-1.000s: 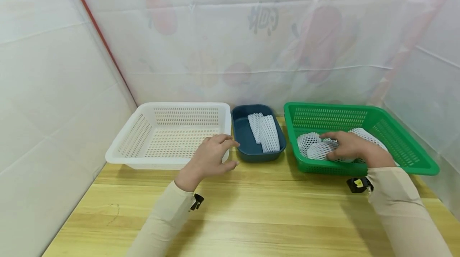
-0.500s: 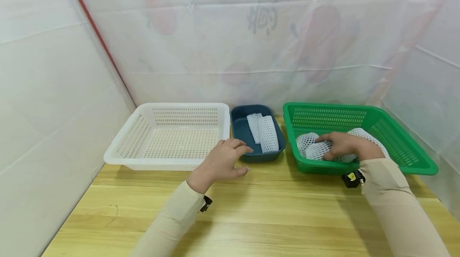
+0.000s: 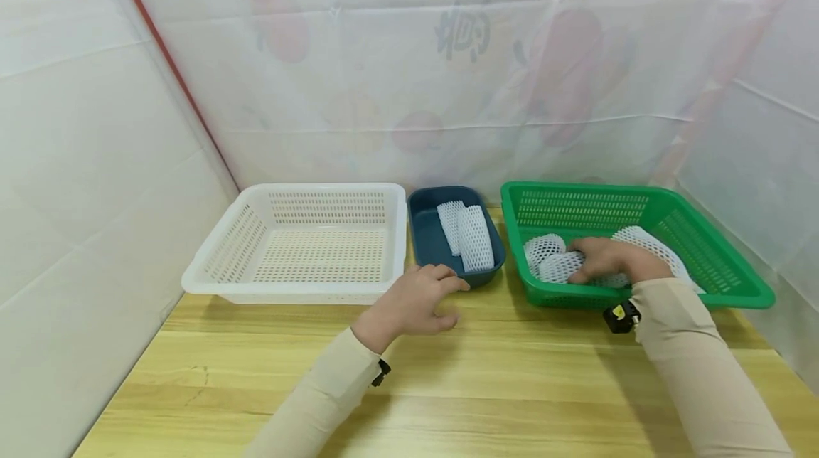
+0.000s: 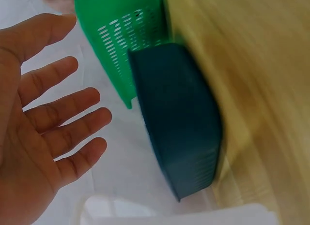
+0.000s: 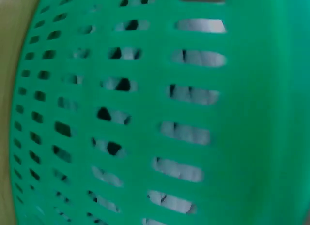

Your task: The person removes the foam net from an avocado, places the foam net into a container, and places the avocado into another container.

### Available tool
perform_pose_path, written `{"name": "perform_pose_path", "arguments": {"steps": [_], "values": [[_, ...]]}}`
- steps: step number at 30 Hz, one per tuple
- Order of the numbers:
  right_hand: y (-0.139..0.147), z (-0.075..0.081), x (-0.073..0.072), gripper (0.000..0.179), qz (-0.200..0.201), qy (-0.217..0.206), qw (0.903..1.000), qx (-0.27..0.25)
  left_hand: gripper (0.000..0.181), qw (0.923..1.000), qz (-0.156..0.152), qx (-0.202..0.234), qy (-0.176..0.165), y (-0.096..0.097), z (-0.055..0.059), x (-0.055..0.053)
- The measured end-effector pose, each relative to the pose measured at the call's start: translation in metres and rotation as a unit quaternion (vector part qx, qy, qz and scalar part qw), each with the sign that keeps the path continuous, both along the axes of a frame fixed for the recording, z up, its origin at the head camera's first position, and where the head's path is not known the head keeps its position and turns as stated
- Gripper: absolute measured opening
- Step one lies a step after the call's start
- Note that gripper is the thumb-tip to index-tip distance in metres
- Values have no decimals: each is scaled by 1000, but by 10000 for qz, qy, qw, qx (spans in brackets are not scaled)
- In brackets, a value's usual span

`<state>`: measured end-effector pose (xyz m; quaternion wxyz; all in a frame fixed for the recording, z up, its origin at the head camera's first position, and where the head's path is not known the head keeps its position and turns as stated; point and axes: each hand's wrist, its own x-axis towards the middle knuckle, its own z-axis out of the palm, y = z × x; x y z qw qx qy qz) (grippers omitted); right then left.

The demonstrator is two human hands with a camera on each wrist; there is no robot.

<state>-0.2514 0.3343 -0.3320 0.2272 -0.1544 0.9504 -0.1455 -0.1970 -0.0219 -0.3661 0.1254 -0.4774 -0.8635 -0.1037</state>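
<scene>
- Over the bare front of the table, the left hand has moved rightward within the last second, from before the white basket to the near rim of the navy bin. Its fingers are spread and slightly bent, holding nothing.
- The right hand stays inside the green basket, thumb and fingers now closer around a foam-net-wrapped piece; the grip's firmness cannot be told.
- That piece lies at the basket's near left; it has not visibly been lifted. I judge the handling just starting, with the left hand coming nearer to it.
- Farther in, 2 other netted pieces lie to either side of it.
- The 2 foam-net sleeves in the navy bin look unchanged.
</scene>
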Motion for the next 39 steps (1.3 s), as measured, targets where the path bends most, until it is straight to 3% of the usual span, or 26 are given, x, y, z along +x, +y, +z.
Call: {"name": "perform_pose_path", "arguments": {"steps": [4, 9, 13, 21, 29, 39], "values": [[1, -3, 1, 73, -57, 111, 9995, 302, 44, 9993, 69, -282, -237, 5, -8, 1], [3, -5, 1, 72, -140, 256, 9993, 228, 49, 9955, 289, -638, -644, 7, -13, 2], [3, -6, 2, 73, -144, 300, 9993, 151, 50, 9944, 373, -649, -748, 8, -14, 2], [5, -4, 4, 68, -184, 538, 9984, 65, 50, 9954, 337, -588, -673, 7, -8, 3], [14, 10, 6, 59, -439, 843, 9926, -756, 47, 9971, 251, -482, -536, 6, 16, 2], [15, 14, 9, 59, -502, 961, 9901, -889, 44, 9983, 214, -336, -432, 3, 12, 4]]}}
